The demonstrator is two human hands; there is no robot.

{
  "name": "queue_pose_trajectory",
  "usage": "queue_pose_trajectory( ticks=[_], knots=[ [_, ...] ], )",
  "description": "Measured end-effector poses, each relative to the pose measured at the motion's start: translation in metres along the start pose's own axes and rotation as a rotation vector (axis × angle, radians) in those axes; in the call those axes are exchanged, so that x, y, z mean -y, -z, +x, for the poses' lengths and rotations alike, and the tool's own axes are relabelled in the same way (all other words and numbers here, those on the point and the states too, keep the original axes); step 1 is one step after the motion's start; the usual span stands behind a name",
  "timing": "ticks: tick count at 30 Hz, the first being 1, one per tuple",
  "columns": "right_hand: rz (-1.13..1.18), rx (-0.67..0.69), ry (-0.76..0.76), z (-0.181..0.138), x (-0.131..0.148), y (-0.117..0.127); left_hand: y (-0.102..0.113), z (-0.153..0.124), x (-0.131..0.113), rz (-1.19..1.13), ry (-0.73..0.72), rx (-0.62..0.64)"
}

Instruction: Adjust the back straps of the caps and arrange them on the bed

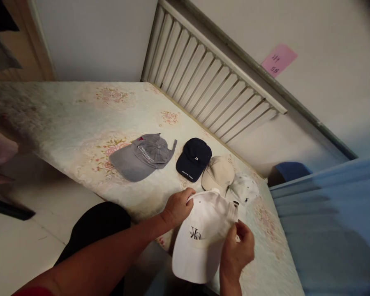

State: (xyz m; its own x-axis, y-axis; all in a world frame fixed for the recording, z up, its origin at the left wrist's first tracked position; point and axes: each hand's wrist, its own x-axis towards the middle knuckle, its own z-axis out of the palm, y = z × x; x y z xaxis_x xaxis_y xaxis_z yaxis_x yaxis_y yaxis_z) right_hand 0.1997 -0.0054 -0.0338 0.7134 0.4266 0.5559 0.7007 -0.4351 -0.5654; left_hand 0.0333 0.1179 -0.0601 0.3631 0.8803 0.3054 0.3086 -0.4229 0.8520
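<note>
A white baseball cap (203, 234) with dark letters on its front is held up between my two hands, its brim toward me. My left hand (180, 205) pinches the cap's edge on the left side. On the other side my right hand (239, 244) has its fingers closed at the back strap. Beyond it, caps lie in a row on the flowered surface: a grey cap (144, 156) at the left, a navy cap (195, 159), a beige cap (218, 174), and a white cap with a small dark logo (245, 189) partly behind the held one.
The caps rest on a pale flowered cover (132, 111). A white radiator (203, 70) runs along the wall behind, under a pink note (279, 59). Blue fabric (333, 222) hangs at the right. A black rounded object (101, 222) stands by the near edge.
</note>
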Motion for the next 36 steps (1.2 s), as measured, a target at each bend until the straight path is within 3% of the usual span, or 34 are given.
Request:
queue_pose_trajectory(
  ticks=[6,17,26,32,36],
  knots=[
    [-0.081,0.195,-0.078,0.031,-0.027,-0.002,0.000,0.000,0.000,-0.001,0.018,0.002],
    [-0.116,0.309,0.102,0.016,-0.010,-0.001,0.000,0.003,0.004,0.023,0.047,0.015],
    [-0.041,0.245,0.201,0.024,-0.004,-0.009,0.000,0.006,0.005,0.010,0.020,-0.035],
    [-0.002,0.226,0.373,0.032,0.007,-0.012,0.000,0.007,0.005,-0.015,-0.005,-0.025],
    [0.018,0.200,0.377,0.029,0.013,-0.010,0.001,0.008,0.005,-0.031,-0.035,-0.023]
  ],
)
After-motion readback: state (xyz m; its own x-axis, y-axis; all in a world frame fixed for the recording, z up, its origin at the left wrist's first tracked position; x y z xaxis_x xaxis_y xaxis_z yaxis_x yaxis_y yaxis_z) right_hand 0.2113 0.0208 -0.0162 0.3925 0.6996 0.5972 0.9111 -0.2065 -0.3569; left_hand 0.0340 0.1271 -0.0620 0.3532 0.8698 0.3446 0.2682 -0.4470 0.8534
